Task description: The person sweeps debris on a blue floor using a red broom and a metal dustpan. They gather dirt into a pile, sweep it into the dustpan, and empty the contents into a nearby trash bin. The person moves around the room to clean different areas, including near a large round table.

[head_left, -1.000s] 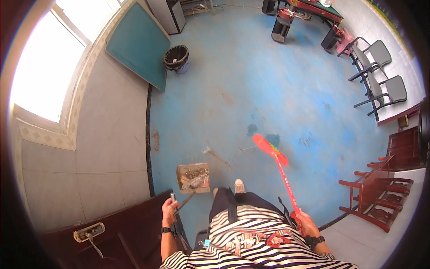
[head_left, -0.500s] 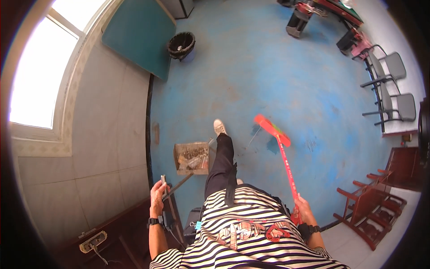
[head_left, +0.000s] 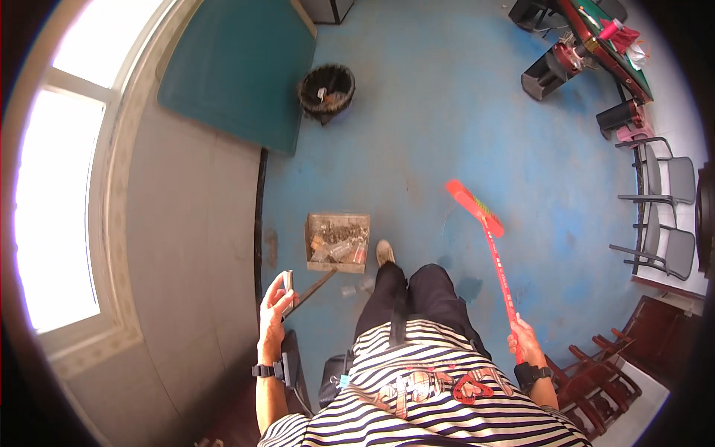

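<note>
My left hand (head_left: pixel 277 305) grips the metal handle (head_left: pixel 288 287) of a dustpan (head_left: pixel 337 264), which is low over or on the floor and holds plastic bottles and debris. My right hand (head_left: pixel 525 339) grips the red shaft of a broom (head_left: pixel 474 205), whose head with green-yellow bristles is out ahead of me to the right. Clear plastic litter (head_left: pixel 357 287) lies on the blue floor just behind the dustpan. My shoe (head_left: pixel 385 252) shows beside the dustpan's right side.
A green board (head_left: pixel 231 82) leans on the left wall beside a lined trash bin (head_left: pixel 325 93). At back right is a green-topped table (head_left: pixel 633 71) with red rims. Grey chairs (head_left: pixel 674 249) line the right wall; wooden chairs (head_left: pixel 596 387) are at lower right. A window (head_left: pixel 59 208) is left.
I have stepped forward: the window, wall chairs and wooden chairs have shifted down in view. The dustpan and broom head have moved ahead with me, still held, and litter now shows behind the pan.
</note>
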A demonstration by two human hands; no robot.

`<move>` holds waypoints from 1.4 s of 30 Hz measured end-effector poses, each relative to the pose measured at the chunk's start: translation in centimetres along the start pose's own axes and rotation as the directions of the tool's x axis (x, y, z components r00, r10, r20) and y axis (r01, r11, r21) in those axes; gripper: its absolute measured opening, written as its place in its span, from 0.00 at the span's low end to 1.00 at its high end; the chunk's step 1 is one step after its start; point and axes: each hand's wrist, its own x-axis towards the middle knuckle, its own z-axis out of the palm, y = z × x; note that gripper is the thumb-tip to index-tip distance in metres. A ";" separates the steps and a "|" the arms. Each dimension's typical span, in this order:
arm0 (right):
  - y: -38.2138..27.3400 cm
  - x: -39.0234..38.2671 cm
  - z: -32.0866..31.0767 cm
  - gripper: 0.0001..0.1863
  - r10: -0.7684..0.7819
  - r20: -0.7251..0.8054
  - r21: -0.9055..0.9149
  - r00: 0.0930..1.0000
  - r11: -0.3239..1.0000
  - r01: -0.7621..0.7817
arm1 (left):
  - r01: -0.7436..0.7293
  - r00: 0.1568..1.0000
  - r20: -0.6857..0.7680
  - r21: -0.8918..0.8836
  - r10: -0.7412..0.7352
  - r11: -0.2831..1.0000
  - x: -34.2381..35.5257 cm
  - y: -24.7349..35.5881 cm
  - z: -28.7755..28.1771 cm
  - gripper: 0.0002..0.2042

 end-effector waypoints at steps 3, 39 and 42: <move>-4.4 0.6 0.1 0.13 -0.028 0.025 -0.024 0.999 0.999 0.028 | -0.085 0.996 0.030 -0.058 0.087 0.995 1.9 5.3 2.8 0.31; -50.6 13.3 17.8 0.08 0.151 0.009 0.011 0.989 0.988 -0.151 | -0.413 0.847 -0.271 0.203 0.457 0.888 65.1 42.3 19.0 0.13; -53.6 11.6 20.8 0.09 0.204 -0.037 0.005 0.978 0.979 -0.204 | -0.342 0.893 -0.226 0.224 0.390 0.913 72.3 43.7 20.3 0.12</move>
